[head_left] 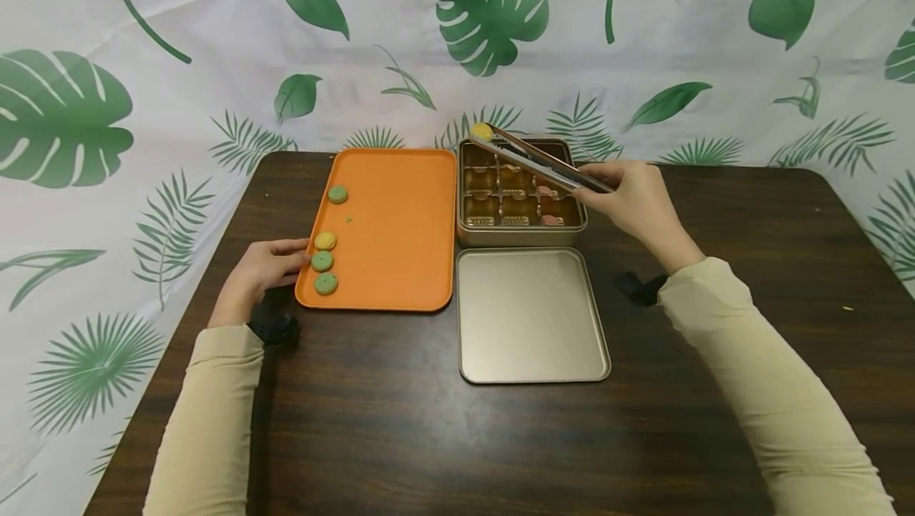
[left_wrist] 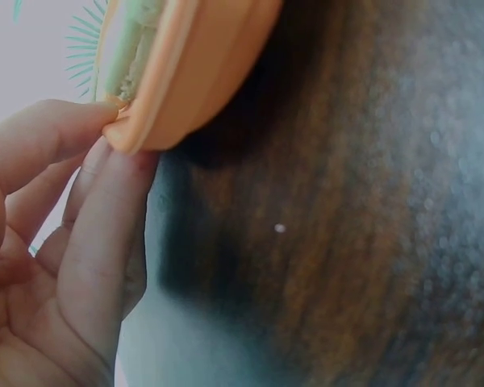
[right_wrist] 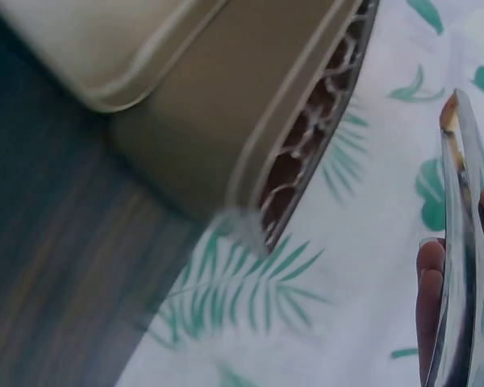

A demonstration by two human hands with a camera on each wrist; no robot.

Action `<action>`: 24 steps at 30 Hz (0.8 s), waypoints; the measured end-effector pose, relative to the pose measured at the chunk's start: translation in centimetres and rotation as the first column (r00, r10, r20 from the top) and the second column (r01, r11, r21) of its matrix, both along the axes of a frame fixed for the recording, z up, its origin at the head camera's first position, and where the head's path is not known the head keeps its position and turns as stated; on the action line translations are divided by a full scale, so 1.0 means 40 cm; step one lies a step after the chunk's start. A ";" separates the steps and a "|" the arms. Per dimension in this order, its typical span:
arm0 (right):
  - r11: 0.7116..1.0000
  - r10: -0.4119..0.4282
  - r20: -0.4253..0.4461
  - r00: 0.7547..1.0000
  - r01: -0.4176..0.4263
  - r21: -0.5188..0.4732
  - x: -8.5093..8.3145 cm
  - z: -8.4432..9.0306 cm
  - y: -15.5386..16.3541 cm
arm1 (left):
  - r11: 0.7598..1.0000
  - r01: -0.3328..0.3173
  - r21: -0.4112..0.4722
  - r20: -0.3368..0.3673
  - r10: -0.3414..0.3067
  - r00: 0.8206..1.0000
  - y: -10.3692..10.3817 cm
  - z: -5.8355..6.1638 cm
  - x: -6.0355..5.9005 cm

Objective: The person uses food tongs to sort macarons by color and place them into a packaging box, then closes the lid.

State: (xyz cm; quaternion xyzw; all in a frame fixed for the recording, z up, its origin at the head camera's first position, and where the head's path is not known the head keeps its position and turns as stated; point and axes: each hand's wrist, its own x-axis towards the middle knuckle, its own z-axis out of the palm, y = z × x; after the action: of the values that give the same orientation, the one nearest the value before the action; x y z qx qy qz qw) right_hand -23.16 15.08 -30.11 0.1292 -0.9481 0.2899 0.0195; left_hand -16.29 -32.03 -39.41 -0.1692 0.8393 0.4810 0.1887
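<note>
Tongs (head_left: 538, 153) partly hide box (head_left: 522, 236). Left wrist view: tray (left_wrist: 214, 68) cut off, tabletop (left_wrist: 347, 201) blurred.

An orange tray (left_wrist: 214, 72) is being pinched at its rim by the left hand (left_wrist: 77, 258), beside a green macaron (left_wrist: 134, 44).

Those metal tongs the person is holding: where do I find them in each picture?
Head: the metal tongs are just right of centre, in the upper half, held by the right hand over the compartmented tin.
Left wrist: not in it.
Right wrist: along the right edge, nearly upright, tips towards the top.
Shared landmark: the leaf-print cloth, in all three views.
</note>
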 end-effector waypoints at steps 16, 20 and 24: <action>0.996 -0.038 0.043 0.998 0.034 0.081 0.038 -0.066 0.130 | 1.000 0.009 -0.012 -0.004 -0.010 1.000 0.004 0.002 0.002; 0.996 -0.021 0.060 0.998 0.015 0.093 0.042 -0.080 0.146 | 1.000 0.005 -0.016 -0.007 -0.005 1.000 0.004 0.000 0.003; 0.996 -0.015 0.057 0.998 0.010 0.088 0.043 -0.089 0.154 | 1.000 -0.003 -0.017 -0.007 0.003 1.000 0.008 0.000 0.002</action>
State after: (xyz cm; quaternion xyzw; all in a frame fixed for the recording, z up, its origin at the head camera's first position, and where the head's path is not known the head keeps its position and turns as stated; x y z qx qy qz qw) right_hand -21.44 21.25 -33.68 0.1155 -0.9608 0.2517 -0.0116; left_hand -16.22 -31.73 -39.42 -0.1703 0.8437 0.4748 0.1834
